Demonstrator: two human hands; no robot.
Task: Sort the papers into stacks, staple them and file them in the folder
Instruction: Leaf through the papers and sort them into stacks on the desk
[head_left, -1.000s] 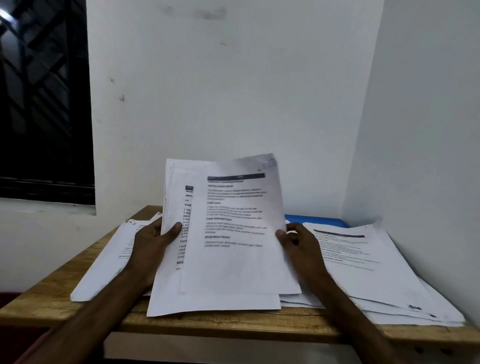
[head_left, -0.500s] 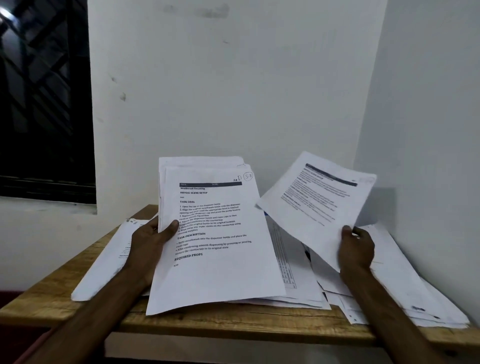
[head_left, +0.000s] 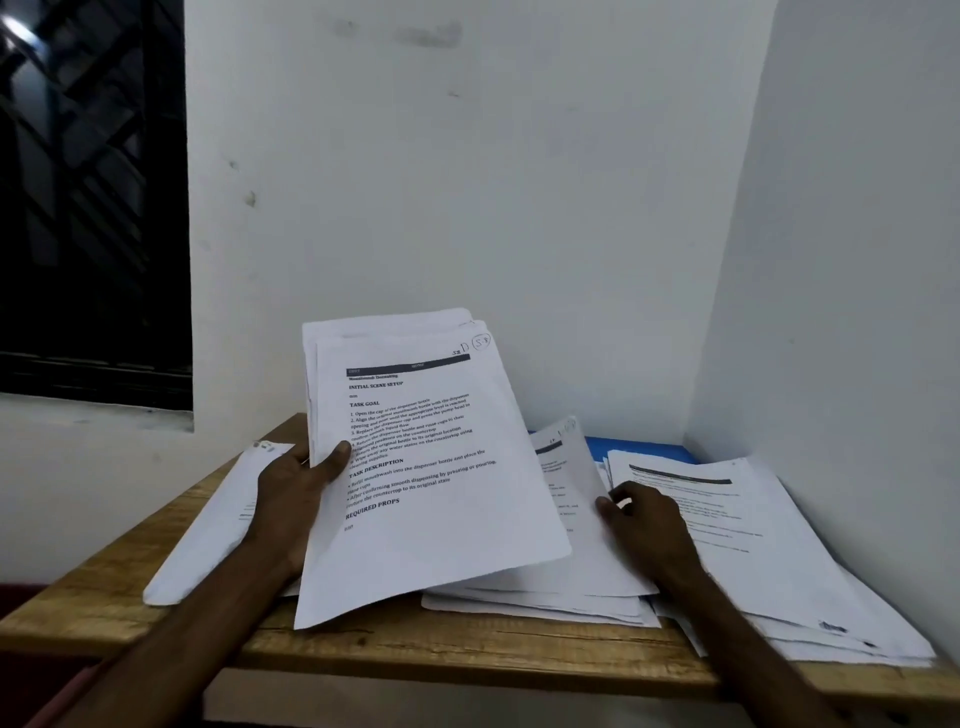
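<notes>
We hold a sheaf of papers (head_left: 426, 493) in our left hand (head_left: 296, 488), tilted up off the table so that its printed front faces us. The thumb presses on the left margin of the top sheet, and the other fingers are hidden behind the sheaf, so the hand is clamped on it from both sides. The sheaf's near edge hangs just over the near edge of the wooden table (head_left: 467, 649).

Our right hand (head_left: 644, 525) lies to the right of the sheaf, palm down, with the fingers bent and close together. The fingertips sit at the right edge of the top sheet of the middle stack (head_left: 566, 571), which curls upward at its far end. We cannot tell whether the fingers pinch that sheet or only rest on it.

The middle stack lies flat on the table, partly under the held sheaf. A right stack (head_left: 753, 545) of printed sheets is spread loosely beside the right-hand wall, just beside our right hand. A left stack (head_left: 208, 530) lies slanted on the left part of the table, partly behind our left wrist. The blue folder (head_left: 639, 449) lies at the far right of the table against the wall, mostly covered by the papers. A dark window (head_left: 88, 208) fills the far left.
</notes>
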